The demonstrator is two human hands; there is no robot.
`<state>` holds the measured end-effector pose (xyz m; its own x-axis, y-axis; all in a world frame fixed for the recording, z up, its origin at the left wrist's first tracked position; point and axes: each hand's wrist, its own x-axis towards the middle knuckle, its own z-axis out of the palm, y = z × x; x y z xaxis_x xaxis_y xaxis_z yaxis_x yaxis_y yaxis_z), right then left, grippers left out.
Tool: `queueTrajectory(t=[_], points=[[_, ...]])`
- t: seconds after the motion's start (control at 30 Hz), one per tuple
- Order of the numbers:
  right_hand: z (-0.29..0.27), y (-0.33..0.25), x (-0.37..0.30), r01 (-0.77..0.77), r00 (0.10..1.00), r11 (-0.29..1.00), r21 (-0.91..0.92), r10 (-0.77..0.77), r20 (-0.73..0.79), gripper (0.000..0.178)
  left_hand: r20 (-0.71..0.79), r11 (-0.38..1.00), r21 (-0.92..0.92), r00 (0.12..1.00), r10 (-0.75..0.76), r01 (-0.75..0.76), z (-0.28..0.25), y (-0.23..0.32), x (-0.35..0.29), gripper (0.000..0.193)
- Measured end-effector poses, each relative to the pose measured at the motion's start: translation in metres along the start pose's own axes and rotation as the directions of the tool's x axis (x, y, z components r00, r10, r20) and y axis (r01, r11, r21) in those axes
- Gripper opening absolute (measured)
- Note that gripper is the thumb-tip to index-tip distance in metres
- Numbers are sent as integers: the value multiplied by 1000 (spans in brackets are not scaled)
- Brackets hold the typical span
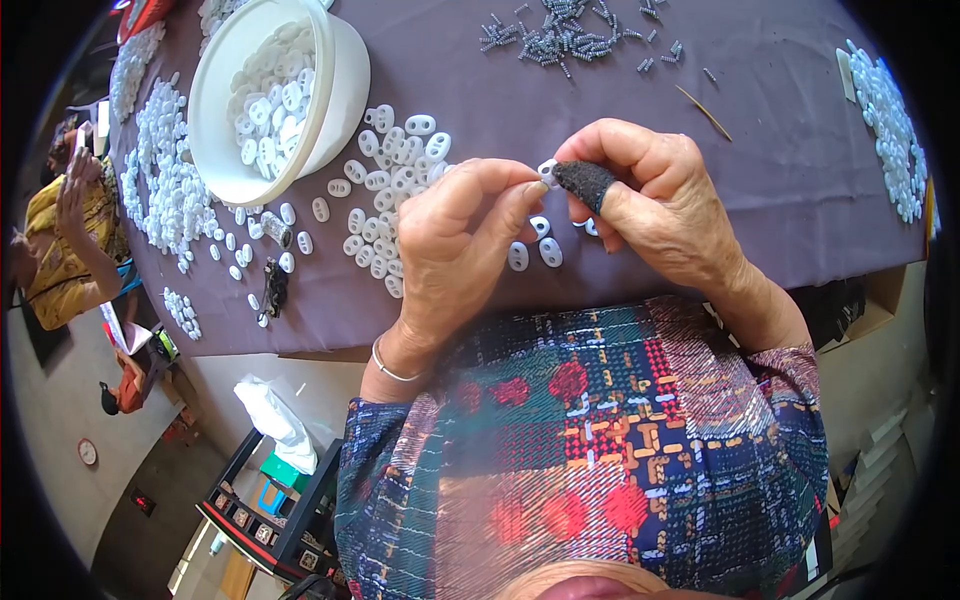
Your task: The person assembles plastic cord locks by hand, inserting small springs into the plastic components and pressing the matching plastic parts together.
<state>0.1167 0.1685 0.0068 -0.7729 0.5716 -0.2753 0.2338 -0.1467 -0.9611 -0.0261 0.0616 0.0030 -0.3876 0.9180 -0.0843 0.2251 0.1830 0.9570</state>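
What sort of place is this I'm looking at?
Likely a small hand-assembly workshop: a cloth-covered table holds loose heaps of white two-holed pieces, a pile of small metal springs and a white round tub of more pieces.

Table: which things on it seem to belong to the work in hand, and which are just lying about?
Likely part of the work:
white piece at the fingers
loose white pieces
white tub of similar pieces
small grey springs
dark thumb cover

Probably just lying about:
thin stick
dark tangle, too unclear to name
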Motion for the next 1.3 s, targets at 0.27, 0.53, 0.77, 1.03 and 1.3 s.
queueTrajectory(t=[0.27,0.53,0.77,1.03,1.3], points=[[2,8,4,180,982,963,-200,-189,-29,19,34,997,-34,997,-64,65,-1,0,-1,8],[3,9,2,176,982,978,-110,-182,-45,19,30,972,-163,986,-166,169,-3,3,0,10],[0,8,2,155,988,977,-144,-156,11,16,30,969,-164,983,-184,186,-2,8,2,7],[-3,2,-3,123,992,992,28,-123,-5,10,8,959,-246,990,-140,138,-2,10,-2,16],[-4,1,-5,117,993,993,-11,-117,20,10,74,953,-227,979,-188,200,-2,13,-3,15]])
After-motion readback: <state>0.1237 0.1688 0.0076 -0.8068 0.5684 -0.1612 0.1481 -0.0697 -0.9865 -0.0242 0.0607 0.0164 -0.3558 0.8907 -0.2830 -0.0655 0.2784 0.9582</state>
